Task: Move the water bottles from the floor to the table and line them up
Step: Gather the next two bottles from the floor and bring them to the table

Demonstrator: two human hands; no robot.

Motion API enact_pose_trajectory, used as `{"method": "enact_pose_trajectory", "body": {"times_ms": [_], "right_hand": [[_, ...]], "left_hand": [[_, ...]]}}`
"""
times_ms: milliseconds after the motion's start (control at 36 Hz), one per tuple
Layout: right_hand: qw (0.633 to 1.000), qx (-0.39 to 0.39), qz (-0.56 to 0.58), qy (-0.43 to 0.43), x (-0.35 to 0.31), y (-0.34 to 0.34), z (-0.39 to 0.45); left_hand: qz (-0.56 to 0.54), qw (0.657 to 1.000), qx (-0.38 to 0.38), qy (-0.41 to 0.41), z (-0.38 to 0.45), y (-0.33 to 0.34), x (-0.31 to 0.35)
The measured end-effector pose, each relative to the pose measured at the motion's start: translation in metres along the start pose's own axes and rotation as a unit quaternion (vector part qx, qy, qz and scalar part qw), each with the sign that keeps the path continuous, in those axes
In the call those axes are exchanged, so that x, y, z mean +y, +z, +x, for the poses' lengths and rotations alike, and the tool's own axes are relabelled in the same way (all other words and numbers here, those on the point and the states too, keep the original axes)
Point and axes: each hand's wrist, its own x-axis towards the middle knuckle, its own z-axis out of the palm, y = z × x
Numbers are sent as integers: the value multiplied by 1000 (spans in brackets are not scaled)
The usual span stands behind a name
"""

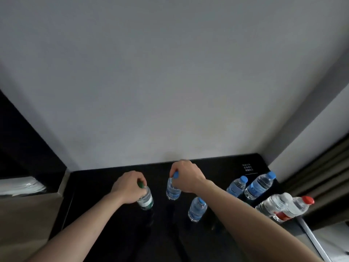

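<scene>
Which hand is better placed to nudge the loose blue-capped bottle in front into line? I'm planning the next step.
The right hand, probably. It holds a blue-capped bottle just left of the loose bottle. The left hand, on the green-capped bottle, is farther off.

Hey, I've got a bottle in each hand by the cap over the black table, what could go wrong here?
1. The left hand and right hand grip the green-capped bottle and blue-capped bottle only by the caps, so either might tip when set down.
2. The right forearm passes close over another blue-capped bottle and could knock it.
</scene>
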Motion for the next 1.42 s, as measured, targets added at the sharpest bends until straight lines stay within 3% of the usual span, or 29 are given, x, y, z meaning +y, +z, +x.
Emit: {"method": "enact_pose_trajectory", "body": {"times_ms": [583,972,1250,1417], "right_hand": [[995,-39,-35,88,59,30,49],[993,-94,-2,72,86,25,50],[998,-60,-35,14,78,-7,26],[993,-45,18,-112,47,-4,-7]], "left_hand": [[55,998,-21,18,61,58,30],[71,997,-20,1,62,84,53],[33,999,28,4,19,70,53],[21,996,79,-27,-56,55,31]]}}
